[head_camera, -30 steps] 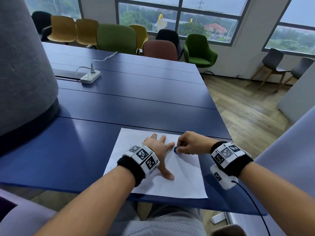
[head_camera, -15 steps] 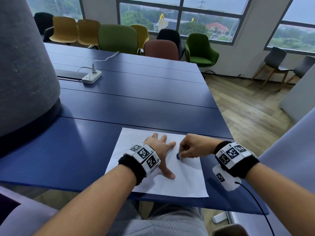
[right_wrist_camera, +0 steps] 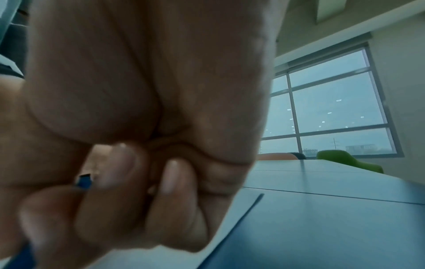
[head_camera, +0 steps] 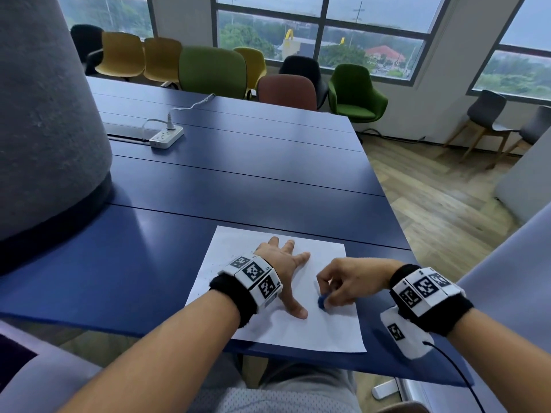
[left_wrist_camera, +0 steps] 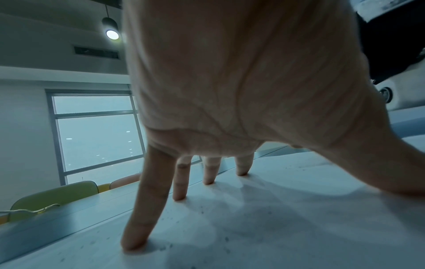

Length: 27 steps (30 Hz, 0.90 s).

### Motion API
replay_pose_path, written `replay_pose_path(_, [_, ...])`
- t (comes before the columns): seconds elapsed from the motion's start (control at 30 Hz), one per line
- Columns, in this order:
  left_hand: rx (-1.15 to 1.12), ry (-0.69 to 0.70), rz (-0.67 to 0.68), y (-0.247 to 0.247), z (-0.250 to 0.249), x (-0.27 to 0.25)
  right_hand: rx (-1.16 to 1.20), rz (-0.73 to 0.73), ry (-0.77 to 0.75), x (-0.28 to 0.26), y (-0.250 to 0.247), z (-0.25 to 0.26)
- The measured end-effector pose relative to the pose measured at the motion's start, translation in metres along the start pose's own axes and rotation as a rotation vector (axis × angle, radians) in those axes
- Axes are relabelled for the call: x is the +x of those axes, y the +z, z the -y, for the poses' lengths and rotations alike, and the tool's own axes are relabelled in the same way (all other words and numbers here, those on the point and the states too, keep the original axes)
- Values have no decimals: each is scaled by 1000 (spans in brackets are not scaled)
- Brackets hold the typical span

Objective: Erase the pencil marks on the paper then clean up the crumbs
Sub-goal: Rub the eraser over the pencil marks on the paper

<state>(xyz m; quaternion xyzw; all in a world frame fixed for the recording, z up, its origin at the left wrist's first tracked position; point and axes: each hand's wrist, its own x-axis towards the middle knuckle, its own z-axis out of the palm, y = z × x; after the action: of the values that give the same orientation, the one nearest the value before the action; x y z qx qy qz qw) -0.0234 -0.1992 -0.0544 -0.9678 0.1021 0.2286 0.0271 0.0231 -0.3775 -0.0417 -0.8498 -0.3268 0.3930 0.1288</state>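
Note:
A white sheet of paper [head_camera: 298, 332] lies at the near edge of the blue table [head_camera: 238, 180]. My left hand [head_camera: 283, 263] rests spread flat on the paper, fingers straight and tips pressing down [left_wrist_camera: 135, 243]. Small dark eraser crumbs [left_wrist_camera: 202, 211] speckle the paper [left_wrist_camera: 287, 227] around those fingers. My right hand [head_camera: 343, 284] pinches a small blue eraser [head_camera: 322, 301] against the paper just right of the left thumb. In the right wrist view the curled fingers [right_wrist_camera: 110, 209] hide most of the blue eraser [right_wrist_camera: 84, 182].
A white power strip [head_camera: 166, 138] with a cable lies far back on the table. A large grey padded column [head_camera: 44, 114] stands at the left. Coloured chairs [head_camera: 213, 71] line the far side. The table's right edge [head_camera: 396, 222] drops to a wooden floor.
My right hand has slid the eraser toward me down the paper, from beside the left index fingertip to beside the left thumb tip. The left hand has stayed pressed on the sheet.

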Motion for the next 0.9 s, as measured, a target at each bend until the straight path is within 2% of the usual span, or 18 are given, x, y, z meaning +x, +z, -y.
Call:
replay_pose_path(0.13, [-3,7,-1,0,0,0,60,-169,-6,5,-4,-1])
replay_pose_path(0.17, [-4,7,-2,0,1,0,63,-161,-6,5,-4,-1])
replay_pose_path(0.27, [-7,2,3,0,0,0,-7,16,32,-2,-1,3])
replay_pose_path(0.3, [-8,3,4,-1,0,-1,-22,26,40,-2,-1,4])
replay_pose_path(0.43, [4,11,-2,0,0,0,65,-245,20,3,-3,-2])
replay_pose_path(0.47, [7,10,-2,0,0,0,69,-234,15,3,-1,-3])
replay_pose_path(0.57, [1,-1,8,0,-1,-1,-2,-3,49,-5,2,2])
replay_pose_path(0.6, [0,-1,10,-1,-1,-1,-9,14,56,-6,1,3])
replay_pose_path(0.73, [4,7,8,-1,0,0,96,-180,41,-1,-2,0])
replay_pose_path(0.87, [0,0,9,-2,-1,-1,20,54,64,-7,7,7])
replay_pose_path(0.9, [0,2,7,-2,-1,-1,22,60,67,-7,7,8])
